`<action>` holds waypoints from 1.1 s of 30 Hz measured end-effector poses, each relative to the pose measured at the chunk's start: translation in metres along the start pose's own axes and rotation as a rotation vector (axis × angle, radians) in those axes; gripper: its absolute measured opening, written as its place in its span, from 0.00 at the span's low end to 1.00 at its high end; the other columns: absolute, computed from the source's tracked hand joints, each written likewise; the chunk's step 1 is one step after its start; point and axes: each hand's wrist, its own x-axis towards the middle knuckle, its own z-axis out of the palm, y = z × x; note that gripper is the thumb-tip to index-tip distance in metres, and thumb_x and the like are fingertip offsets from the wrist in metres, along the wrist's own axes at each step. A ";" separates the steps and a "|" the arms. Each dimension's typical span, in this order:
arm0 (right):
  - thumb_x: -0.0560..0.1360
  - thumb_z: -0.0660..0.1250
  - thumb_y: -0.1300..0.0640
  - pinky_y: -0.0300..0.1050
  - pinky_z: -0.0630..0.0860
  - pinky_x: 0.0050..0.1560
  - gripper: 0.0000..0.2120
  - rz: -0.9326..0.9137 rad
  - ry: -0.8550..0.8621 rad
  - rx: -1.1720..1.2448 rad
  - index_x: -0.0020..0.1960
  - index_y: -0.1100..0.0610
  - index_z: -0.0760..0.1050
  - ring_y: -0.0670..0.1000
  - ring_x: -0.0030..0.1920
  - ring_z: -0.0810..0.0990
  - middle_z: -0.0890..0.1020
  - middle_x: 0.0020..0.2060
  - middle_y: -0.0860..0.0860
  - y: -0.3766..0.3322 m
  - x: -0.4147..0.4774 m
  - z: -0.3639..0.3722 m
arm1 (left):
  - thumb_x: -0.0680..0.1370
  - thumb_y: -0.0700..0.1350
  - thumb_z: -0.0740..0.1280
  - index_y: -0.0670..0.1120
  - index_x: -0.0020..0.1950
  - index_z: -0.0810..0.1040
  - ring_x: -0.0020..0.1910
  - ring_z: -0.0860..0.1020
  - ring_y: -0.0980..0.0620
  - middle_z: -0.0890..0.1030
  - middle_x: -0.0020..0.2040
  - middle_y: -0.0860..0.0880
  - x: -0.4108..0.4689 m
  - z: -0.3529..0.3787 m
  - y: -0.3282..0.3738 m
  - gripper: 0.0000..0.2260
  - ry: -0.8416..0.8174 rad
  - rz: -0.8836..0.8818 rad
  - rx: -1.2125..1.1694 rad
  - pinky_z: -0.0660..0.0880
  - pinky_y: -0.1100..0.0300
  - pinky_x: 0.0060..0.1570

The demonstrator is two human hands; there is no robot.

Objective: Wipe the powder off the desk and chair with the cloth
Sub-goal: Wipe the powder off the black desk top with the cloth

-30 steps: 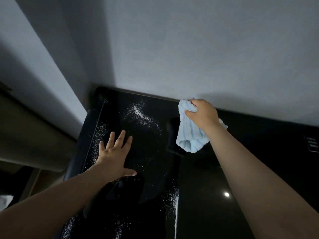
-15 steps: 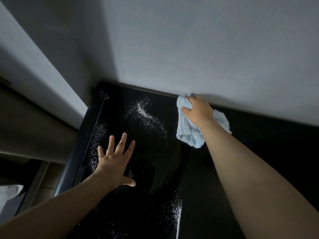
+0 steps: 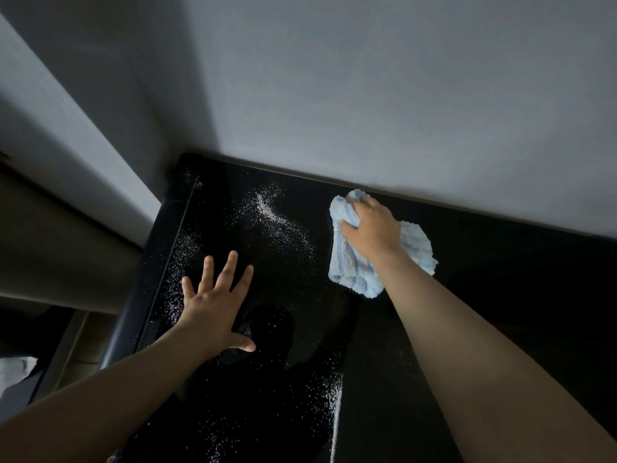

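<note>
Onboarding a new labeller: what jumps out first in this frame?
The pale blue cloth, gripped by the right hand at the far edge of the desk, stands out against the black top. Left of it, white powder lies scattered, and the left hand rests flat, fingers spread, near the left edge.

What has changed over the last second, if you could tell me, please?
The right hand, gripping the blue cloth throughout, lowered it onto the desk by the wall and edged slightly left toward the powder. The left hand stayed flat on the desk, fingers spread; the powder is unwiped.
</note>
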 end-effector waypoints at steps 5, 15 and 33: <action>0.77 0.63 0.45 0.52 0.76 0.55 0.25 0.000 -0.008 -0.006 0.71 0.52 0.69 0.58 0.64 0.73 0.72 0.69 0.50 -0.002 -0.013 0.002 | 0.61 0.72 0.70 0.53 0.76 0.32 0.73 0.31 0.35 0.25 0.73 0.46 -0.002 -0.001 0.000 0.61 0.011 0.004 -0.011 0.46 0.31 0.69; 0.76 0.64 0.44 0.50 0.76 0.53 0.24 0.002 -0.004 0.004 0.70 0.52 0.70 0.57 0.63 0.73 0.73 0.67 0.49 -0.003 -0.043 0.009 | 0.61 0.71 0.71 0.53 0.76 0.33 0.74 0.32 0.35 0.26 0.74 0.47 -0.004 -0.003 0.002 0.60 0.021 0.004 -0.018 0.46 0.31 0.69; 0.76 0.63 0.43 0.47 0.75 0.56 0.25 -0.002 -0.015 -0.008 0.71 0.49 0.69 0.53 0.64 0.72 0.71 0.68 0.46 -0.012 -0.113 0.019 | 0.64 0.71 0.68 0.51 0.77 0.36 0.75 0.34 0.36 0.30 0.76 0.46 -0.011 0.000 -0.003 0.57 0.088 0.052 -0.016 0.46 0.33 0.70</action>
